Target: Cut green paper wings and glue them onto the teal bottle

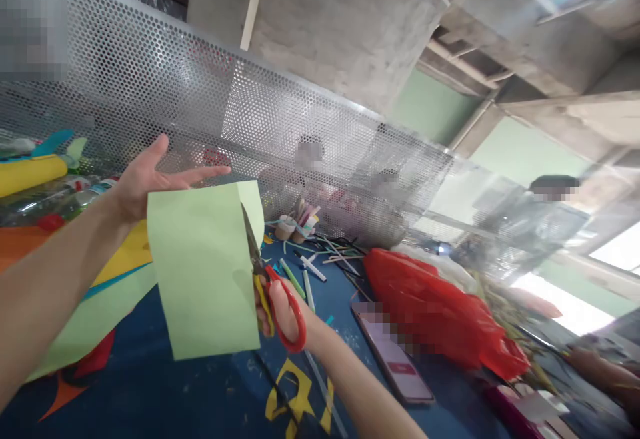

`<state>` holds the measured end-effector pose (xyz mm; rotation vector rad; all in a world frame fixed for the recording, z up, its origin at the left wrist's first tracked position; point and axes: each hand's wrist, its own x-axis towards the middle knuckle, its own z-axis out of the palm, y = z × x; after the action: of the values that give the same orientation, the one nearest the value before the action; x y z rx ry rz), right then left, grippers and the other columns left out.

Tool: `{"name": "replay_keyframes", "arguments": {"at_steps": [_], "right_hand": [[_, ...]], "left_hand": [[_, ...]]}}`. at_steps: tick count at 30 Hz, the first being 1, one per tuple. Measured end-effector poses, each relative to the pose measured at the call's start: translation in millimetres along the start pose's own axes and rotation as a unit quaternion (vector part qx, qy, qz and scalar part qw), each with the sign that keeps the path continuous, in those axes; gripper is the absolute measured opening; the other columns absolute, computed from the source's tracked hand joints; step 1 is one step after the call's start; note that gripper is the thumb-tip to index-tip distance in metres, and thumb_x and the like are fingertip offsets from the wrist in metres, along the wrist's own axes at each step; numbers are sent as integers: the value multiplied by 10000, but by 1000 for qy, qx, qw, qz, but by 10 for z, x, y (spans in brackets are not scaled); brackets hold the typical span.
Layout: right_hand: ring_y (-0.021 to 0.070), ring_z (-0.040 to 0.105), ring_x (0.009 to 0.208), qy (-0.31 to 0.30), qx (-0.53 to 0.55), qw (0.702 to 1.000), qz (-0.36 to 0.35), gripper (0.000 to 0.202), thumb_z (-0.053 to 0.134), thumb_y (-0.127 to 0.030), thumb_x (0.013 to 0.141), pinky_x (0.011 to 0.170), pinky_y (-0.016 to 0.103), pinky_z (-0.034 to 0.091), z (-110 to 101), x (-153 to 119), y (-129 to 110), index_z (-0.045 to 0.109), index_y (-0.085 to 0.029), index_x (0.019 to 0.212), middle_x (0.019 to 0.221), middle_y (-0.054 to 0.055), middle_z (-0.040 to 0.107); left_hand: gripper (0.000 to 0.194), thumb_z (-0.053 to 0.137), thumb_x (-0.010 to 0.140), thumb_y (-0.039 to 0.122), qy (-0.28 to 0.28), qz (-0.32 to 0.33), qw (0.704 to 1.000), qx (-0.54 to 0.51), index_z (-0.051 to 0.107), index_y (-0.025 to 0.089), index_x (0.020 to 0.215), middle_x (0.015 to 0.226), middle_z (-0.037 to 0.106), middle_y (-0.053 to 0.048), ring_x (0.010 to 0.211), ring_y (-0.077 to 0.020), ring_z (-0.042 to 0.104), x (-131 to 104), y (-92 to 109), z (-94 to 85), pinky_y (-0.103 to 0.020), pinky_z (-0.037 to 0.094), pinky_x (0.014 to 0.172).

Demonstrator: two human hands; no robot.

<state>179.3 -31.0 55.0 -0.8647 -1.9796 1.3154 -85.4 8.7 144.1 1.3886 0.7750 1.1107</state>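
Note:
Near the upper left corner of a pale green paper sheet (203, 279), my left hand (145, 175) has its thumb and index finger stretched apart. Its other fingers are partly hidden behind the sheet, so any grip there does not show. My right hand (285, 309) is closed around a pair of scissors (299, 319) with red and yellow handles. The scissor blades point upward and lie along a cut at the sheet's right side. A narrower strip of the same paper (253, 209) stands beyond the blades, at the top right.
A blue table (210, 399) carries yellow paper scraps (293, 392), a phone (395, 359) and a red plastic bag (435, 302). Coloured sheets (120, 259) and plastic bottles (45, 205) lie left. Behind runs a perforated metal screen (150, 79); other people are beyond it and at the right.

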Motion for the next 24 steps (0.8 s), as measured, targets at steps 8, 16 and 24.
{"name": "replay_keyframes", "arguments": {"at_steps": [8, 16, 24], "right_hand": [[75, 406, 398, -7, -12, 1000, 13, 610, 230, -756, 760, 386, 189, 354, -64, -42, -9, 428, -188, 655, 505, -38, 409], [109, 431, 461, -47, -44, 998, 6, 594, 168, -719, 809, 500, 249, 410, -7, -96, -91, 417, -195, 682, 522, -28, 391], [163, 512, 736, -123, -131, 982, -65, 478, 175, -589, 891, 691, 289, 459, -26, -159, -239, 455, -201, 870, 820, 51, 519]], "left_hand": [[624, 550, 760, 359, -160, 46, 986, -10, 396, 136, 1322, 1229, 563, -124, 1063, -304, 546, -50, 88, 50, -343, 445, 796], [658, 641, 743, 192, -95, 150, 958, 226, 382, 288, 1340, 1338, 462, -65, 1201, -259, 444, -224, 234, 29, -305, 442, 873], [594, 557, 815, 227, -181, 139, 913, 337, 341, 257, 1368, 1368, 431, -89, 1164, -263, 479, -314, 320, -9, -311, 449, 868]]}}
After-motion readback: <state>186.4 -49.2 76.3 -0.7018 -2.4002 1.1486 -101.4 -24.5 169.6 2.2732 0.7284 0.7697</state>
